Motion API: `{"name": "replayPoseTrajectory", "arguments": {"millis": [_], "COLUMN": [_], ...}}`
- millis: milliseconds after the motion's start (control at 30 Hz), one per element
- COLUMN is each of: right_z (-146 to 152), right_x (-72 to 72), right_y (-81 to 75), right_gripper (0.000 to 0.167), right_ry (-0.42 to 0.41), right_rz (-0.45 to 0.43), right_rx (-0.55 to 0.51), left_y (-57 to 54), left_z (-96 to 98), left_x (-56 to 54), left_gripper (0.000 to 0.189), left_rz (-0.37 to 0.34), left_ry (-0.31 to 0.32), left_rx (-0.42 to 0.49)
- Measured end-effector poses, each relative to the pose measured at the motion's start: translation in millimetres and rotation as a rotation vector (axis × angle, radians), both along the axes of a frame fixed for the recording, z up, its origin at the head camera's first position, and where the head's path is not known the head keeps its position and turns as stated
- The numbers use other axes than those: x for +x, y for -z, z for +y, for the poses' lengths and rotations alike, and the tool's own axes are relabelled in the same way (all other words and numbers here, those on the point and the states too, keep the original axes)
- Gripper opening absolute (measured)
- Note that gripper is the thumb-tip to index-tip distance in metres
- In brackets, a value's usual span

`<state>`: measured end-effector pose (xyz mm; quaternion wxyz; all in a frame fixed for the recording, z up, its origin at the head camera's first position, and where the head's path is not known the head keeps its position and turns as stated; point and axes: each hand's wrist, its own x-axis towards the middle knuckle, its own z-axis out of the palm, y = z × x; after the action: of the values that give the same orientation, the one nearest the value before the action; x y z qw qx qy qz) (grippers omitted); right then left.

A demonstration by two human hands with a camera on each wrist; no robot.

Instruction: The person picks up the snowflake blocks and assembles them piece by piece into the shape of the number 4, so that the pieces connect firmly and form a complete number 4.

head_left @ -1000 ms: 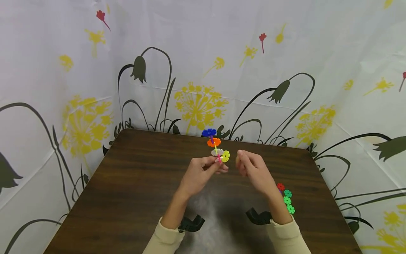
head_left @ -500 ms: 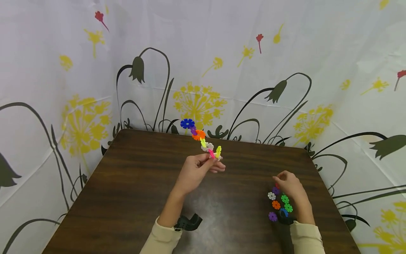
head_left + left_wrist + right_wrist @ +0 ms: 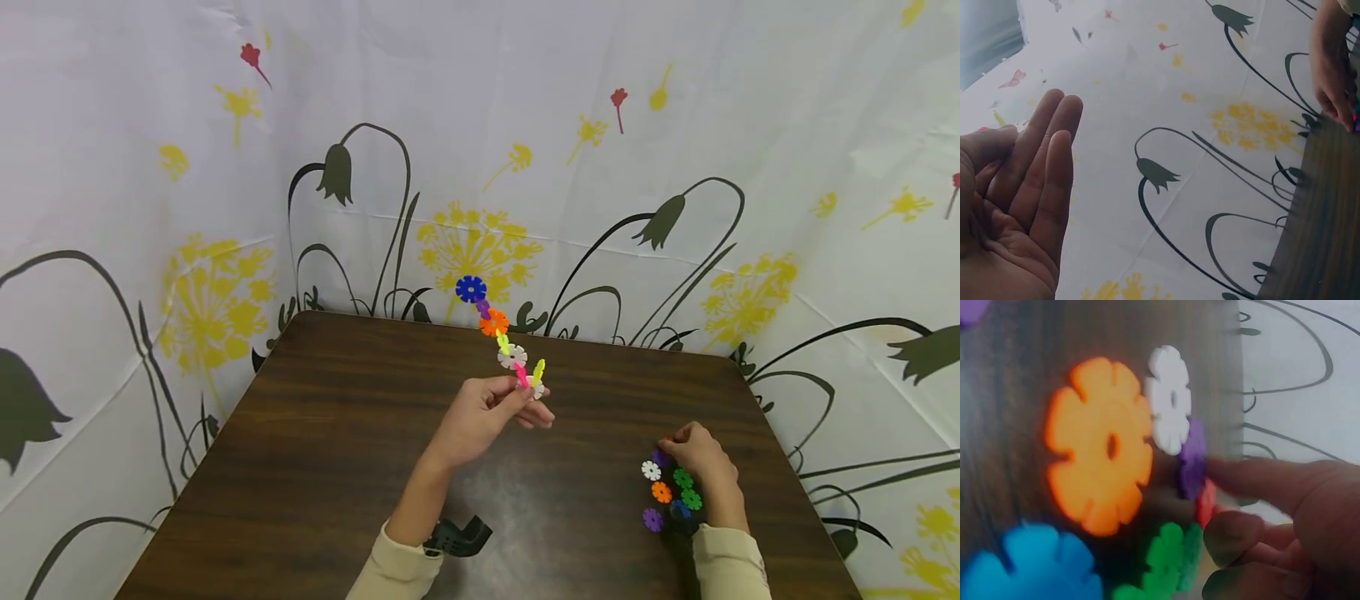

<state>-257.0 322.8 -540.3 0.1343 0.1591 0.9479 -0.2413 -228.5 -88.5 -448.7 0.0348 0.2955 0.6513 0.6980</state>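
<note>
My left hand (image 3: 476,421) pinches the lower end of a chain of interlocking flower discs (image 3: 512,357) between thumb and fingers, above the table. The chain leans up and left from a white disc through pink, white, yellow, orange and purple to dark blue (image 3: 471,289); another yellow disc (image 3: 538,372) stands on the lower white one. At the right, my right hand (image 3: 705,462) pinches a red flower disc (image 3: 1205,503) between thumb and forefinger. The forefinger tip is right at a purple disc (image 3: 1192,464). In the left wrist view, fingers mostly hide the chain.
Loose discs lie beside the right hand on the dark wooden table (image 3: 337,433): white (image 3: 651,471), orange (image 3: 662,492), purple (image 3: 652,520), blue (image 3: 680,509) and several green ones (image 3: 691,499). A flower-printed curtain (image 3: 465,100) hangs behind the table.
My right hand has moved from beside the chain right and down to the loose discs, where it now pinches the red one. My left hand has tilted the chain to the left.
</note>
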Motion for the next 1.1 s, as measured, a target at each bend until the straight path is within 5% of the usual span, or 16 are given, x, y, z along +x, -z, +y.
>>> {"name": "replayPoseTrajectory", "arguments": {"millis": [400, 633, 800, 1100], "right_z": [8, -13, -42, -101], "right_x": [-10.7, -11.4, -6.2, 15.3], "right_y": [12.5, 7.8, -12.5, -78.6], "right_gripper": [0.031, 0.042, 0.04, 0.014], "right_ry": [-0.01, -0.141, -0.235, -0.601], "right_rz": [0.131, 0.283, 0.367, 0.507], "right_rx": [-0.214, -0.324, -0.533, -0.769], "left_y": [-4.4, -4.6, -1.8, -0.4], "left_z": [5.5, 8.3, 12.7, 13.7], "left_x": [5.3, 6.4, 7.5, 10.4], "left_gripper": [0.026, 0.023, 0.023, 0.022], "left_rz": [0.007, 0.017, 0.082, 0.205], "left_ry": [0.066, 0.049, -0.044, -0.151], "left_rx": [-0.047, -0.07, -0.217, -0.382]}}
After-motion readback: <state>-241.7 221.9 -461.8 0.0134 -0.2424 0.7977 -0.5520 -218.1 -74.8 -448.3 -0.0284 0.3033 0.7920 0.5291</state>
